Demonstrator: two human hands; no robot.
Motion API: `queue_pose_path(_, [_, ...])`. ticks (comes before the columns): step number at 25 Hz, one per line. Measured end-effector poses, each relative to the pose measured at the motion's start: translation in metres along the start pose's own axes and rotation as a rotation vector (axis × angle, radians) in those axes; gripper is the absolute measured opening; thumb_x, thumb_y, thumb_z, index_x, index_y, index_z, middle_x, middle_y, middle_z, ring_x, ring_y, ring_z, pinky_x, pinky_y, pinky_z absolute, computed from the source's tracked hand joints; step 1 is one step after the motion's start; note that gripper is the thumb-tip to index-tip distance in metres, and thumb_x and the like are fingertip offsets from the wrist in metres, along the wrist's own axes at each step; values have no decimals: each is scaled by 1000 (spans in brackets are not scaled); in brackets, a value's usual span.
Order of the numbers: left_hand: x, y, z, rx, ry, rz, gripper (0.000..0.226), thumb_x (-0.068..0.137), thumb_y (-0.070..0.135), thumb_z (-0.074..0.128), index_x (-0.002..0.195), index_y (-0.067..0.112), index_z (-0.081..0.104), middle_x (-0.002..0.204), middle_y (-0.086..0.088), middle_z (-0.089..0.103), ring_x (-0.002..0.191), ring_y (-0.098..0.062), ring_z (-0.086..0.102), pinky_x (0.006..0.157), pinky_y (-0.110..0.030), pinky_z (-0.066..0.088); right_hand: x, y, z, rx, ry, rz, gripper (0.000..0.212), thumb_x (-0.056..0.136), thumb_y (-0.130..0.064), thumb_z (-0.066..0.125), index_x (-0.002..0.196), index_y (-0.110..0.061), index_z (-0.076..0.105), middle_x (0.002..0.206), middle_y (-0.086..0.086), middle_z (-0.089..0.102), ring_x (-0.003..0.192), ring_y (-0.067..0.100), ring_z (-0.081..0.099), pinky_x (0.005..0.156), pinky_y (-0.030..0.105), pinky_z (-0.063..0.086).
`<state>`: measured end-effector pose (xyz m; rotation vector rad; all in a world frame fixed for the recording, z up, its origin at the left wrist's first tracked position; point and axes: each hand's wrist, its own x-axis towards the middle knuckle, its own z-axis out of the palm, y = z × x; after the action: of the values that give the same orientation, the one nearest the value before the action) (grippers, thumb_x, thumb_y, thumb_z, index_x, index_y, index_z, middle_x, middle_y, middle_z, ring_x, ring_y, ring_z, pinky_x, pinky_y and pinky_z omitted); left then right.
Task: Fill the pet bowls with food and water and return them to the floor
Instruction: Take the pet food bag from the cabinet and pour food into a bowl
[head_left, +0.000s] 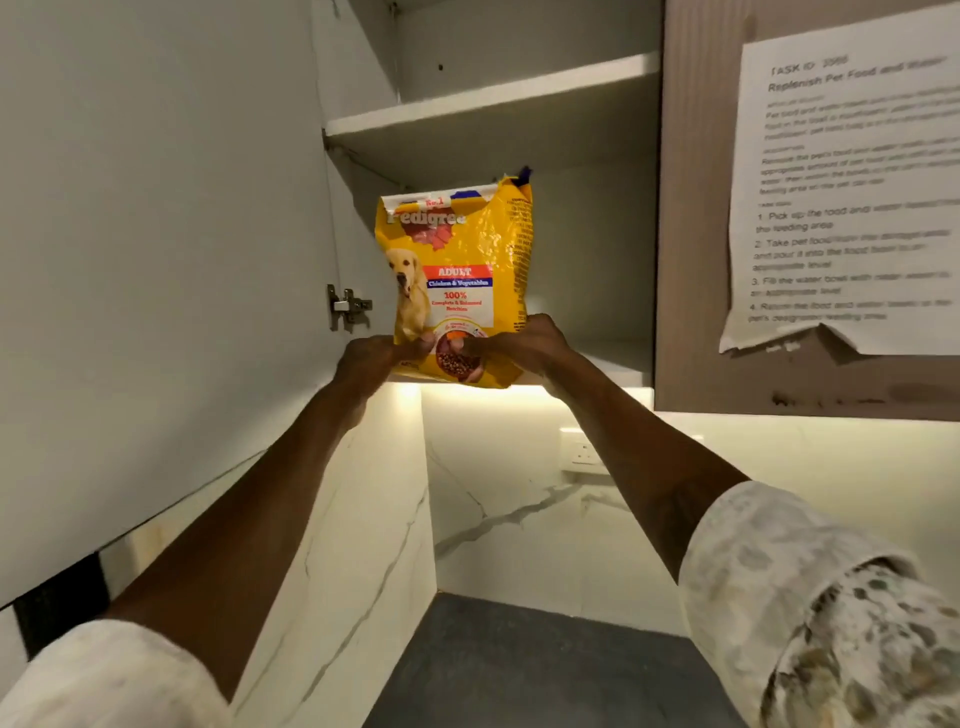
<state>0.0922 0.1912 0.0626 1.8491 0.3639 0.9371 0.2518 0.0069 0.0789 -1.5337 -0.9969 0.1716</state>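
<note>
**Bag held at the cabinet's lower shelf**

Both arms reach up to an open wall cabinet (587, 234). The yellow bag (457, 260) of dog food stands upright between the hands, label facing out and torn top edge uppermost, at the front edge of the bottom shelf (613, 358), toward its left end. Its base overlaps that edge; whether it rests there or hangs in the grip I cannot tell.

The left hand (369, 358) grips the bag's lower left corner, fingers curled round it. The right hand (524, 340) grips the lower right corner the same way, thumb across the front.

The 2nd shelf (493, 98) sits higher up. The door (156, 208) is swung open on the left, its hinge (348, 306) just beside the bag. A printed sheet (841, 197) with a torn bottom edge is stuck to the closed door on the right. Below, a lit marble wall (498, 519) carries a socket (584, 452), above a dark counter (519, 670). Pale sleeves (779, 571) are rolled above the elbows.
</note>
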Motion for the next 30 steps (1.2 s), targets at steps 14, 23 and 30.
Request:
queue_pose_path(14, [-145,-79,105,-371,-467,-170,94,53,44,102,137,23,64,132,-11,73,120,-37,70,104,-66,52,-195,103,-44,159,84,101,42,75,-23,92,111,-31,72,104,-5,80,92,17,78,85,42,64])
queue_pose_path(23, [-203,-74,196,-409,61,-289,22,87,45,78,97,25,76,103,-8,80,95,-30,78,92,-58,61,-269,166,-101,445,184,251,45,78,-22,85,122,-15,74,113,13,78,99,36,77,80,44,64])
queue_pose_path(30, [-221,-59,282,-543,304,-462,29,95,37,76,75,17,71,83,-6,77,80,-26,76,83,-50,65,-312,222,-154,697,189,252,52,96,-33,65,144,-15,59,139,20,65,125,44,63,102,63,51])
